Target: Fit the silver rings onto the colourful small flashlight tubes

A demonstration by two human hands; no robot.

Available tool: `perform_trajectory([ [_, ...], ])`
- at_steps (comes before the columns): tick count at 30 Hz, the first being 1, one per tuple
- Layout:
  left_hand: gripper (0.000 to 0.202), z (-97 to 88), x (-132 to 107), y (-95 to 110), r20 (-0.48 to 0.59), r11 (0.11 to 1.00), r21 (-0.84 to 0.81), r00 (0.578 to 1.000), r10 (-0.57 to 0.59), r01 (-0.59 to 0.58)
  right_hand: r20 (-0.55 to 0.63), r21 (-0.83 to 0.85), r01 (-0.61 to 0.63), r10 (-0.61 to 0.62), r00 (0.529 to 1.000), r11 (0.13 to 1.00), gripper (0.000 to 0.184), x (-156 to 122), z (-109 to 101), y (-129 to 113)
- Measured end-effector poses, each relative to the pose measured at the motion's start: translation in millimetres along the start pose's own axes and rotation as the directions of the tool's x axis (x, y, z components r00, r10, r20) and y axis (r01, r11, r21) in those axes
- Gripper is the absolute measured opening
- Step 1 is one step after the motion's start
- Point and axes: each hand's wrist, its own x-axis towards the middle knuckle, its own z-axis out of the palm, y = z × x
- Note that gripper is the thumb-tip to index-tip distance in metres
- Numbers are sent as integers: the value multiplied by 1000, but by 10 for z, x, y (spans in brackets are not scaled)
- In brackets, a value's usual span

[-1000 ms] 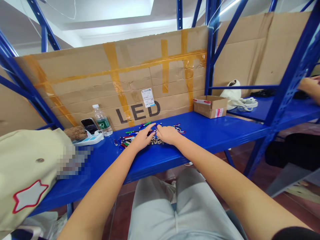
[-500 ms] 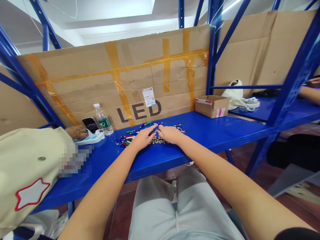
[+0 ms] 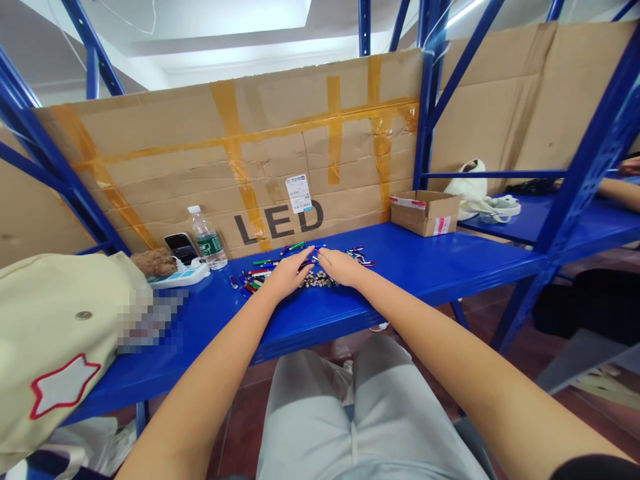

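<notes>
On the blue shelf top, my left hand (image 3: 289, 275) and my right hand (image 3: 341, 267) nearly meet at the fingertips. Their fingers are bent inward around a small blue piece (image 3: 315, 254), too small and too covered to name. Beneath and between the hands lies a heap of small silvery metal parts (image 3: 320, 280). Slim coloured tubes (image 3: 254, 285) in blue, green, red and white are scattered left of my left hand, and a green one (image 3: 296, 246) lies behind it. Small coloured pieces (image 3: 359, 255), some loop-shaped, lie just beyond my right hand.
At the back left stand a water bottle (image 3: 209, 241), a phone (image 3: 181, 249) and a white power strip (image 3: 187, 274). A cream bag (image 3: 65, 320) covers the left end. An opened cardboard box (image 3: 425, 212) sits at the right, before a tall cardboard panel (image 3: 175, 180). Another person's arm (image 3: 620, 192) shows far right.
The hands stay almost in place, with slight movement at the fingertips. The blue piece between them shows a little more, and the metal parts beside my right hand are more visible.
</notes>
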Motion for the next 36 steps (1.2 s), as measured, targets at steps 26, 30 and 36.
perform_trajectory([
  [26, 35, -5, 69, -147, -66, 999, 8, 997, -45, 46, -115, 132, -17, 33, 993, 991, 33, 61, 8, 135],
  [30, 32, 52, 215, -418, -42, 972, 100, 977, -209, 212, -257, 275, -165, 238, 937, 947, 32, 104, -56, 340],
  [36, 22, 270, 594, -697, 64, 930, 179, 940, -335, 320, -272, 345, -145, 246, 930, 928, 27, 124, -25, 411],
])
